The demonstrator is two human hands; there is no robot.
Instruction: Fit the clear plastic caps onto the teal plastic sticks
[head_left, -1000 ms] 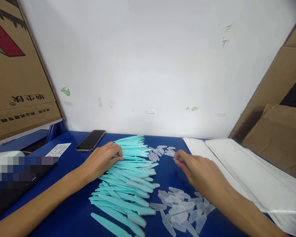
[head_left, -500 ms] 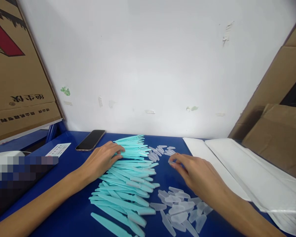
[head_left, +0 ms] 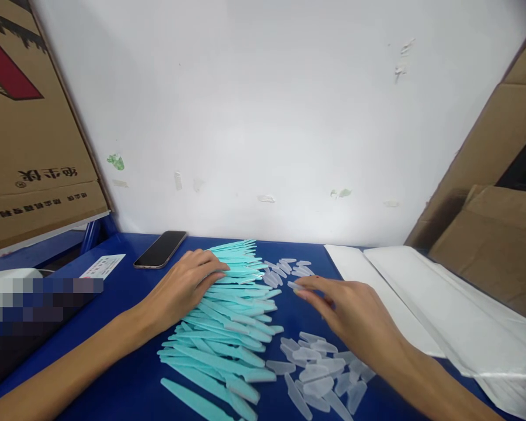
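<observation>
Many turquoise razor-like sticks (head_left: 219, 356) lie in a long overlapping row on the blue table, their wider ends to the right. My left hand (head_left: 193, 280) rests on the upper part of this row, fingers bent together over the sticks; what its fingertips pinch, if anything, is hidden. My right hand (head_left: 346, 304) pinches a small translucent cap (head_left: 294, 286) between thumb and index finger, just right of the sticks. Loose translucent caps (head_left: 318, 371) form a pile below my right hand. A smaller group of caps (head_left: 283, 269) lies beyond, beside the far sticks.
A black phone (head_left: 161, 249) and a printed card (head_left: 103, 266) lie at the left. White packets (head_left: 442, 310) cover the right side. Cardboard boxes (head_left: 39, 140) stand left and right (head_left: 495, 245). A white wall (head_left: 263, 117) rises behind the blue table (head_left: 109, 298).
My left hand has shifted slightly right over the sticks. My right thumb and index finger have moved a little left, and the cap between them shows more.
</observation>
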